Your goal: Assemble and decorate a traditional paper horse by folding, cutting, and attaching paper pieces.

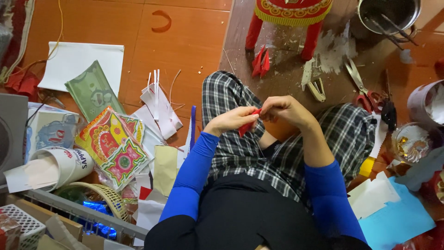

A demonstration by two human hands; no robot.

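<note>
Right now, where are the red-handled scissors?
In the head view, the red-handled scissors lie on the floor at upper right, beside the stapler and below the metal pot.

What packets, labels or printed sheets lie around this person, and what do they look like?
White cup: on its side at the left, red and blue printed label.
Patterned packet: beside the cup, flat, red, yellow and green.
Green printed sheet: above the packet, oblong.
Blue and white printed sheet: far left, flat.
No screens visible.
</note>
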